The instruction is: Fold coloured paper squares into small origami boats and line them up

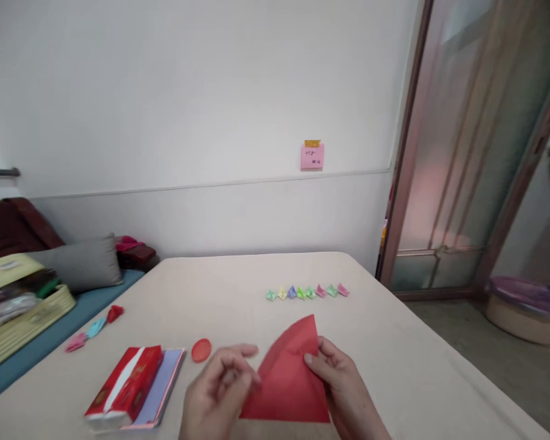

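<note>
A sheet of red paper (291,382), folded over with a curved left side and a pointed top, is held up above the near part of the table. My right hand (341,379) grips its right edge, thumb on the front and fingers behind. At the paper's left edge is my left hand (222,388), slightly blurred, with curled fingers, the index finger stretched out and gaps between them. Its fingertips overlap the edge; whether they touch it I cannot make out. A round red lid-like disc (201,350) lies just beyond this hand.
Several small folded paper pieces (301,293) form a row on the pale table (220,278). A red tissue pack (126,385) rests on a purple notebook (162,385) at left. Behind it lie three coloured folded pieces (96,328). A pink note (312,157) hangs on the wall.
</note>
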Tool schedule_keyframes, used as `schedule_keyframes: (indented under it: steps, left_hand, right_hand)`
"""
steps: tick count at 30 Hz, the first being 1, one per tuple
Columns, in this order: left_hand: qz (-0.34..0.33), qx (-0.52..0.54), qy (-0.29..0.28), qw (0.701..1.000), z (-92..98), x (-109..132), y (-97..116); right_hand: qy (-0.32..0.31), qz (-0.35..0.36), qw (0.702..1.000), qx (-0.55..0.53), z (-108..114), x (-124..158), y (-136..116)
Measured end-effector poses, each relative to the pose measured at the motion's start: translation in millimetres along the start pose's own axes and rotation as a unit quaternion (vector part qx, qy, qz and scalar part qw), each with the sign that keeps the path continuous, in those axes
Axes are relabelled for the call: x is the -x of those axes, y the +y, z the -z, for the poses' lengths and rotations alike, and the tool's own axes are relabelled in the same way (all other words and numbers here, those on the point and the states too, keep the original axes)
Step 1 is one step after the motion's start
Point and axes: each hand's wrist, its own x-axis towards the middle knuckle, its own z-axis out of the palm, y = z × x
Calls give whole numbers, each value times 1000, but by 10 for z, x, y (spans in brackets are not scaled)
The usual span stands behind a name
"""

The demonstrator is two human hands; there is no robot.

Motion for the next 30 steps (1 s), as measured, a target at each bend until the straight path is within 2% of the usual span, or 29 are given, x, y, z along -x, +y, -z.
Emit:
schedule_keyframes:
  steps: [2, 3, 4, 6, 8, 9, 11, 13, 17, 22, 27, 30]
  left_hand:
    - [27, 28, 114, 993, -27, -354, -238]
    - [49, 27, 141, 988, -27, -488, -379]
    - [88, 29, 140, 986, -21, -586, -523]
    - [197, 89, 91, 972, -15, -681, -783]
    - [301, 199, -7, 933, -33, -687, -949]
    - [326, 248, -60, 910, -52, -678, -990]
    - [308, 303, -138, 891, -105, -664, -1012]
    - [260, 303, -153, 904, -164, -665, -1014]
    - [229, 285, -111, 924, -257, -651, -1115]
    - [257, 284, -72, 921, -289, -538, -1235]
    - [251, 255, -15, 934, -238, -446, -1142]
    - [235, 258, -38, 936, -229, -420, -1024]
  right_hand:
    - [7, 1, 1000, -13, 58, -206, 24]
    - [16, -3, 1000, -16, 118, -287, 61]
    - [28, -10, 999, -14, 191, -353, 112]
    - [55, -23, 998, -4, 349, -438, 235]
    - [72, -37, 997, 9, 479, -471, 354]
    - [75, -45, 996, 16, 525, -475, 405]
    - [75, -61, 995, 31, 577, -473, 480]
    - [74, -68, 994, 52, 594, -464, 519]
    - [76, -57, 991, 97, 591, -430, 511]
    - [85, -43, 982, 161, 557, -367, 448]
    - [82, -47, 978, 188, 523, -321, 422]
    - [75, -39, 976, 203, 538, -312, 432]
